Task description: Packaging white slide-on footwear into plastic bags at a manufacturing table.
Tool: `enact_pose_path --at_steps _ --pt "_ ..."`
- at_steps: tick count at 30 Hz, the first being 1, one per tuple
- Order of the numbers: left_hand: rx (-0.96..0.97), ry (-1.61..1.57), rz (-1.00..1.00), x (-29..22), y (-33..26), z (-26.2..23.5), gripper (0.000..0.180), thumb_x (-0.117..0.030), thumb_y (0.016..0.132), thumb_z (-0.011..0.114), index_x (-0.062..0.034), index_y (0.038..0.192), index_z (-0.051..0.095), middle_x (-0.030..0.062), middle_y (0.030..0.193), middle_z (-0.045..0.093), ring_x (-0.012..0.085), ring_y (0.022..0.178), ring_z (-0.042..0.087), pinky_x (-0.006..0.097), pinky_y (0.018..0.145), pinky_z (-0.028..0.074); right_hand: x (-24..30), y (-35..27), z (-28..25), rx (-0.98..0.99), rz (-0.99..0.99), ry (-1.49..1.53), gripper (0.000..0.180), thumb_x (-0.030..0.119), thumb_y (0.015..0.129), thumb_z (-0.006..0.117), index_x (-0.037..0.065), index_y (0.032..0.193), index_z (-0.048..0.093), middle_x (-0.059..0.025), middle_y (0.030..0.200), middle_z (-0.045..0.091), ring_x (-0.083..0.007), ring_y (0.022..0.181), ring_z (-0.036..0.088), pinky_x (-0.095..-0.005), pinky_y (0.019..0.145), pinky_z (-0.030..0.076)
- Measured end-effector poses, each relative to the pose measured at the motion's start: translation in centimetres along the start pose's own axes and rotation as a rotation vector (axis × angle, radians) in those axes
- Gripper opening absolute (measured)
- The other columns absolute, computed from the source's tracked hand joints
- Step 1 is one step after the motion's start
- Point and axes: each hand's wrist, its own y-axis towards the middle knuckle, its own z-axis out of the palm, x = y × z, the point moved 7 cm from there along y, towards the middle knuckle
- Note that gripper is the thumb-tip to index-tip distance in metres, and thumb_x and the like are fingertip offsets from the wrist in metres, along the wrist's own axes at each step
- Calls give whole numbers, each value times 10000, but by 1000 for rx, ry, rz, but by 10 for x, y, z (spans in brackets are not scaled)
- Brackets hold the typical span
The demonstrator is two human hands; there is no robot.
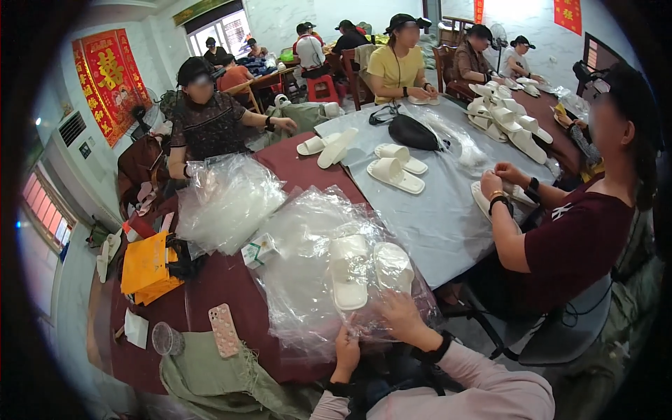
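Two white slippers, a left one [348, 280] and a right one [393, 269], lie side by side with shiny clear plastic over them, apparently inside a plastic bag [378, 329]. Beneath them spreads a stack of clear plastic bags [297, 280]. My left hand [346, 348] pinches the bag's near edge, just below the left slipper. My right hand [402, 318] rests with fingers stretched out on the plastic at the near end of the right slipper; its fingertips are slightly blurred.
Left are another heap of bags [227, 199], a small white box [260, 250], a yellow paper bag [148, 267], a phone [224, 329] and a plastic cup [168, 341]. More slippers [395, 173] and a black pouch [416, 133] lie ahead. Co-workers sit around, one close right [581, 231].
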Motion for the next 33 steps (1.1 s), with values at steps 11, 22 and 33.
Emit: enact_pose_path --at_steps 11,22,33 --pt "-23 -166 -63 5 2 -3 426 -28 955 435 -32 1381 413 23 860 579 84 736 537 225 682 467 -26 -34 -2 71 144 6 613 307 758 703 167 1316 495 -182 1381 426 -383 1263 410 -526 994 334" --pt "106 109 -59 -23 -16 23 419 -40 955 460 -1 1369 404 70 1098 599 121 907 587 258 782 502 6 -15 -39 -279 -266 98 462 81 707 652 44 1162 585 -166 1056 614 -340 974 582 -457 861 465" --pt "69 -309 -278 -43 -18 21 444 -59 942 513 -27 1370 399 81 998 613 128 844 603 255 738 509 61 -11 -104 -204 -144 83 970 554 606 787 73 1363 416 -211 1459 303 -430 1352 250 -627 1068 149"
